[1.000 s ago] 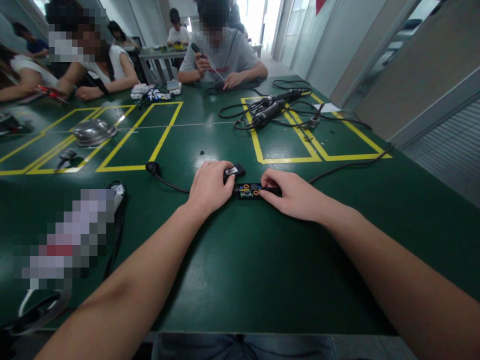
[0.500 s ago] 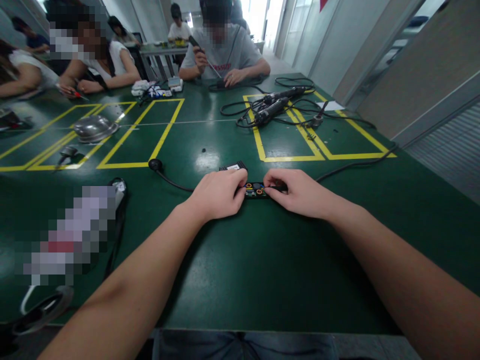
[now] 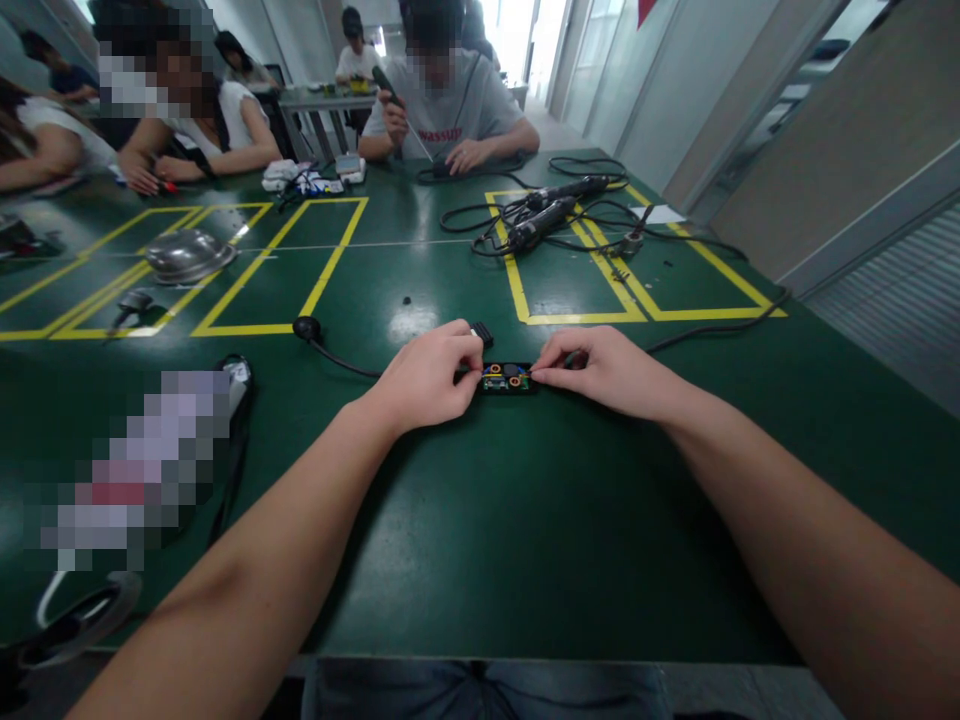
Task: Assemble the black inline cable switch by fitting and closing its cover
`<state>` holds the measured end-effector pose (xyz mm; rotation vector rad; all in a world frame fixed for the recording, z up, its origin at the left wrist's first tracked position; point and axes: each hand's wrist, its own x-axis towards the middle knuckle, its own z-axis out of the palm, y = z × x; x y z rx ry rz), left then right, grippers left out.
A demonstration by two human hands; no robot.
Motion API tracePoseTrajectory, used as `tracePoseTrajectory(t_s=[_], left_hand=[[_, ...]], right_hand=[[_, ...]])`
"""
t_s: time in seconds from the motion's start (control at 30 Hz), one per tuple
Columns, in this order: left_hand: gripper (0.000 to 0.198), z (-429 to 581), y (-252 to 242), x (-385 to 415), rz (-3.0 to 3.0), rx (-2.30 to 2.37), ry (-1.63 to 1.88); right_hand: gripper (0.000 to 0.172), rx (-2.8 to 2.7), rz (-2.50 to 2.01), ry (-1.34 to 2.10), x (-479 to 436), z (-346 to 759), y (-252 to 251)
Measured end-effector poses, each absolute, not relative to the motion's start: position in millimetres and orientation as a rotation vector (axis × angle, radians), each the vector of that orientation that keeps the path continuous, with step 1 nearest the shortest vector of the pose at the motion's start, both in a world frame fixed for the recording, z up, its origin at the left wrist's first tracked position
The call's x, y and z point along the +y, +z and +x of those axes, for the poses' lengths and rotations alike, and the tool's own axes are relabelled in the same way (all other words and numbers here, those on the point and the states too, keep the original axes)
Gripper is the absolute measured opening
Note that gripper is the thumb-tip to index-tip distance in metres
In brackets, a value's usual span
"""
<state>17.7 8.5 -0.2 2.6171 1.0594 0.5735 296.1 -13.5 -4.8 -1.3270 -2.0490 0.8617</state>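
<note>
An open black power adapter [image 3: 508, 381] lies on the green table, its circuit board with round coils and thin coloured wires facing up. My left hand [image 3: 436, 372] is closed, thumb and forefinger pinching the adapter's left end. At the right end, beside the wires, the fingertips of my right hand [image 3: 589, 368] are pinched together. Whether they grip the wires or the case edge is too small to tell. A black ribbed cover [image 3: 482, 333] sits just behind my left hand, partly hidden. One black cord [image 3: 346, 363] with a round plug [image 3: 306, 329] runs left; another cord [image 3: 705, 335] runs right.
Yellow tape [image 3: 247, 328] marks boxes on the table. A metal bowl-shaped part [image 3: 189, 256] stands left, and black handheld tools [image 3: 541, 222] with tangled cords lie far right. A blurred pale package [image 3: 154, 450] is near my left arm. Co-workers [image 3: 442, 110] sit opposite.
My hands have drawn slightly apart, uncovering more of the circuit board. The right fingers have straightened at its right end. The person opposite has tilted the long tool a little.
</note>
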Motion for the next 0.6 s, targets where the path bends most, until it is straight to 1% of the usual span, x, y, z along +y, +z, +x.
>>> tracePoseTrajectory(t_s=[0.2,0.37,0.5,0.6], left_hand=[[0.014,20,1,5,2.723,1.086,0.534],[0.016,24,-6,5,2.780,1.124,0.718],[0.021,26,-10,5,2.663,1.354,0.894],[0.024,25,-12,7,2.553,1.503,0.895]], right_hand=[[0.021,-2.047,-1.333,0.877,-14,293,-7],[0.012,-2.053,-1.355,0.783,-18,285,-10],[0.008,-2.063,-1.351,0.738,-21,278,-11],[0.005,-2.068,-1.377,0.716,-22,275,-10]])
